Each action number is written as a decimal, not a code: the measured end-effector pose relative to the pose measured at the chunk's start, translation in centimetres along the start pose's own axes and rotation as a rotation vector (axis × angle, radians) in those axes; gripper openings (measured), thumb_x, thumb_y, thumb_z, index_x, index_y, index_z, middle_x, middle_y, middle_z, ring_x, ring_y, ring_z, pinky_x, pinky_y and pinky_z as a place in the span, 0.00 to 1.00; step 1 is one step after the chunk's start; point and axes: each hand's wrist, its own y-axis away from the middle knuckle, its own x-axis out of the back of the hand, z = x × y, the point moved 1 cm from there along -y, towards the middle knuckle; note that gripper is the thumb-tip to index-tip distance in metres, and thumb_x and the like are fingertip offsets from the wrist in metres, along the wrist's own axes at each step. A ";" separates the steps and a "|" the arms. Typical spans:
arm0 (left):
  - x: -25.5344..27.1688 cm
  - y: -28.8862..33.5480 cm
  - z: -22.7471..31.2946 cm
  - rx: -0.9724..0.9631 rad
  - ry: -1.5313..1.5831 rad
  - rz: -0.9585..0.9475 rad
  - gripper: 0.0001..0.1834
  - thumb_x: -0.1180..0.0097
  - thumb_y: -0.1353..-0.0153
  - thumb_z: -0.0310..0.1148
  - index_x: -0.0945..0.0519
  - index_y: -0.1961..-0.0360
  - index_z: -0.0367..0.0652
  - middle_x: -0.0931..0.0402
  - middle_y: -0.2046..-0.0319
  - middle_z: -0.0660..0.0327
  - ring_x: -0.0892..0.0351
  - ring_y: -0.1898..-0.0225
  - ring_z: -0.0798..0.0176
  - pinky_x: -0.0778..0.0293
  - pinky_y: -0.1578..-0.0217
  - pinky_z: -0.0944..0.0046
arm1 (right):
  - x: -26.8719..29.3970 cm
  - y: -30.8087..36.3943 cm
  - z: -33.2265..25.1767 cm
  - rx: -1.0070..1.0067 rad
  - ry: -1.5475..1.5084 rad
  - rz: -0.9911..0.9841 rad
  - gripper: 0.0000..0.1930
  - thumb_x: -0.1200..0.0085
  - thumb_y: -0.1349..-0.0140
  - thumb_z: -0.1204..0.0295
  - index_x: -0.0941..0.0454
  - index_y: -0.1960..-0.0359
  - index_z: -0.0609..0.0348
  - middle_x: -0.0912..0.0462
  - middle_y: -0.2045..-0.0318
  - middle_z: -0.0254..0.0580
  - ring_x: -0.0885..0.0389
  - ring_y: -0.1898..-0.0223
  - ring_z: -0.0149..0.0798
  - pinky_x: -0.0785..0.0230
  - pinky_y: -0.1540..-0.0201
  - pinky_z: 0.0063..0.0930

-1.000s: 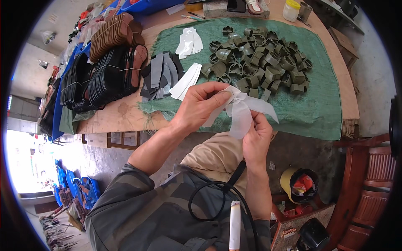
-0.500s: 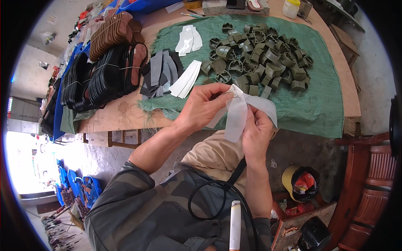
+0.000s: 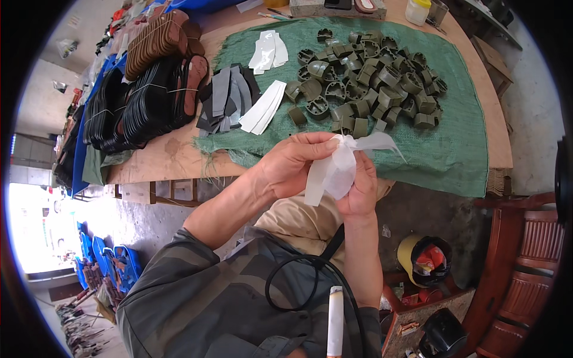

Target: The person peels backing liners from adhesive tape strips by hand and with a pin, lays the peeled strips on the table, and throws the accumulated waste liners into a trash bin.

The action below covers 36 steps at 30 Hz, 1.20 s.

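Above the near edge of the table, both my hands are at a thin, translucent white strip (image 3: 339, 173). It is gathered into a bunch at its top. One end hangs down between my hands, and another sticks out to the right past my fingers. My left hand (image 3: 295, 162) is closed, pinching the bunched part between thumb and fingers. My right hand (image 3: 360, 190) is closed behind and below the strip, its fingertips partly hidden by it. Just beyond lies a heap of olive-green heel-shaped blocks (image 3: 382, 77) on a green woven sheet (image 3: 441, 155).
Left of the blocks lie white curved strips (image 3: 264, 108), more white pieces (image 3: 268, 52) and grey strips (image 3: 230, 98). Tied stacks of black insoles (image 3: 146, 107) and brown insoles (image 3: 158, 45) stand at the left. A lidded jar (image 3: 416, 12) is far right; a yellow bucket (image 3: 412, 253) stands below.
The strip has turned in my hands: its right end now trails freely, and the hanging part has swung left. My right hand has shifted slightly lower and left.
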 end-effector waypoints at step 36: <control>10.6 -2.4 11.2 -0.724 -1.604 0.695 0.10 0.35 0.38 0.33 0.20 0.65 0.37 0.21 0.73 0.58 0.24 0.72 0.64 0.27 0.67 0.62 | 12.6 10.4 2.3 -0.398 0.064 -0.405 0.19 0.41 0.37 0.65 0.24 0.48 0.63 0.18 0.51 0.46 0.17 0.51 0.42 0.22 0.49 0.41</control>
